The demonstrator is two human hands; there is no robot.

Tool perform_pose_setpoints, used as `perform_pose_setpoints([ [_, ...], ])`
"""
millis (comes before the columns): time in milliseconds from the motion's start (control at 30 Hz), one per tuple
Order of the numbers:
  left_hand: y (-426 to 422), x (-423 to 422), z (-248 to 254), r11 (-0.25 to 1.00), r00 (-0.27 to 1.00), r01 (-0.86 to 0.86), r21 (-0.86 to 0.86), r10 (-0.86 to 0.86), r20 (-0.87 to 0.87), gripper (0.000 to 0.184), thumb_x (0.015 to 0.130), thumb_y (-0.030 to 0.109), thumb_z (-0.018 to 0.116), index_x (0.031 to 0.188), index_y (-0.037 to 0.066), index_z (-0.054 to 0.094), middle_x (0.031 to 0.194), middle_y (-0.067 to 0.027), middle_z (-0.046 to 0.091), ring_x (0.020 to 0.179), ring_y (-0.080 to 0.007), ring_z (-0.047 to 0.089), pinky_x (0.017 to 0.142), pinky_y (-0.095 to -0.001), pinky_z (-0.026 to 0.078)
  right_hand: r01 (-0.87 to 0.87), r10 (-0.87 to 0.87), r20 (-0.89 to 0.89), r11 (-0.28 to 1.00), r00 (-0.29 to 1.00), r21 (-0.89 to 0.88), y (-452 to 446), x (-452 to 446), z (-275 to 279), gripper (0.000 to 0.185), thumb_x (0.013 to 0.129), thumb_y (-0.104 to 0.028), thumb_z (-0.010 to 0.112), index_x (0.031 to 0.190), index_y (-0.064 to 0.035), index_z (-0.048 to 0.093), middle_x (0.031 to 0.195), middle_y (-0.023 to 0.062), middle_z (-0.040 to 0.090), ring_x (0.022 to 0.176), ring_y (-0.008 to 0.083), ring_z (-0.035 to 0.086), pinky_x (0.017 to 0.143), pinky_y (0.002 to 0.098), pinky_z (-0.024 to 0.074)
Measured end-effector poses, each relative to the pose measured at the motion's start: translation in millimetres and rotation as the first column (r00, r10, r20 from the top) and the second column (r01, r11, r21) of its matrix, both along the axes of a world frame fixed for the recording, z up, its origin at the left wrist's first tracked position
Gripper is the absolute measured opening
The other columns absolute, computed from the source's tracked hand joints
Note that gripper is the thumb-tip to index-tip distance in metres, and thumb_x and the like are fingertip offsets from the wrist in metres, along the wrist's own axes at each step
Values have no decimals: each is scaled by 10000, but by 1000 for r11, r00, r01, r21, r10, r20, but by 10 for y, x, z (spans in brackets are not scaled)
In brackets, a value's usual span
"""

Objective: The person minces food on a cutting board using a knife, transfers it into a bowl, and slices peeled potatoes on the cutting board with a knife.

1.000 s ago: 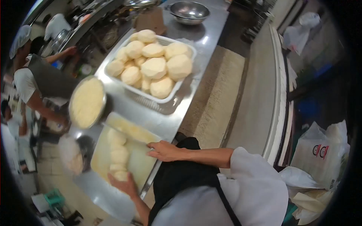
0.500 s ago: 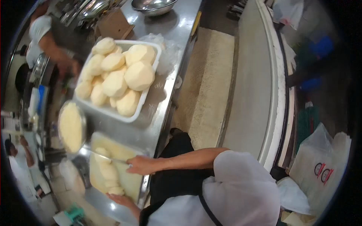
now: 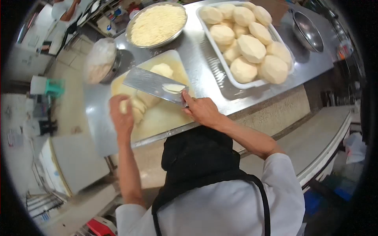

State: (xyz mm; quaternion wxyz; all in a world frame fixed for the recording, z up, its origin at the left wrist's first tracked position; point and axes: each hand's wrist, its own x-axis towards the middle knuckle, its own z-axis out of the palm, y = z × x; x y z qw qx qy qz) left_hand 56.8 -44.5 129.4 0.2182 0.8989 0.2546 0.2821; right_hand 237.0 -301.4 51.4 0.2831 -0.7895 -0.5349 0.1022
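Note:
My right hand [image 3: 204, 112] is closed around the handle of a broad-bladed cleaver [image 3: 147, 83]. Its blade is held over the cutting board [image 3: 173, 114], and a pale slice [image 3: 173, 88] clings to the metal. Behind the blade, partly covered by it, sits a peeled pale root vegetable [image 3: 162, 70]. Overlapping cut slices [image 3: 138, 108] lie on the board nearer to me. My left hand [image 3: 121, 114] curls at the board's left edge, its fingers bent round the end slices. The fingertips are partly blurred.
A white tub [image 3: 224, 72] heaped with peeled root vegetables stands on the steel table [image 3: 206, 67]. A metal bowl [image 3: 173, 37] of pale shreds is behind the board. At left is a bagged container [image 3: 103, 63]; an upturned-edge steel bowl [image 3: 309, 33] rests far right. A person [image 3: 65, 10] stands in the background.
My view has swung round to face the board. The cleaver has gone from edge-down on the vegetable to broadside above it, with a slice on it. My left hand stays by the slices.

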Motion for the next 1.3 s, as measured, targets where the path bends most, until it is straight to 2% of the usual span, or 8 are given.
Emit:
perform_pose_setpoints([
  [100,-96,336,222,853,851,513,90,-493,-181,409,708,-50,693,1106,34,650,1181,-159,624,1156,-372,577,978,-471,489,-71,74,70,996,995,-52,123,109,-7,724,920,-312,738,1469,50,437,827,170,730,668,373,713,588,479,557],
  [200,-284,558,260,779,808,573,253,-488,-329,493,657,-57,675,1134,56,623,1155,-136,604,1155,-362,559,985,-491,483,-110,120,102,989,988,-97,230,142,50,734,917,-317,741,1475,49,435,827,175,731,668,370,714,590,474,561],
  [600,-104,830,50,677,604,731,-84,-700,-381,264,723,-48,692,963,42,627,921,-96,644,900,-314,631,809,-428,518,9,-4,45,994,999,-109,221,224,18,728,911,-307,741,1481,33,442,833,177,732,677,385,715,618,492,564],
  [667,181,752,211,690,708,669,-276,-705,-45,229,771,-47,703,979,35,654,919,-78,660,842,-266,647,753,-379,517,42,-52,-71,991,996,-130,63,272,41,720,930,-283,719,1505,26,414,871,193,740,720,398,723,641,517,558],
  [867,949,642,7,835,737,278,-474,-502,-453,127,855,60,712,959,-12,711,827,-85,682,792,-182,618,734,-342,491,272,-328,-485,945,810,-184,-257,122,332,621,954,-289,718,1412,87,533,947,278,738,815,395,743,760,436,573],
  [967,1045,598,-111,852,737,283,-440,-487,-470,151,882,92,708,972,-30,711,816,-87,688,753,-179,603,731,-345,497,343,-346,-636,930,690,-135,-345,-9,108,646,964,-285,723,1430,118,529,940,277,741,861,256,736,806,366,560],
  [1100,994,803,-101,782,814,176,-598,-457,-358,192,866,100,710,1000,-38,713,805,-106,699,716,-182,611,689,-357,506,373,-374,-729,911,573,-175,-394,-65,-73,639,963,-280,727,1423,121,536,924,241,741,845,212,703,805,350,554],
  [1300,1012,1403,-486,764,790,357,-537,-554,-264,159,891,99,713,984,-30,721,850,-100,698,801,-193,641,776,-354,522,372,-391,-764,904,513,-212,-388,-50,-95,633,965,-274,724,1425,120,538,898,216,731,814,196,678,789,340,549],
])
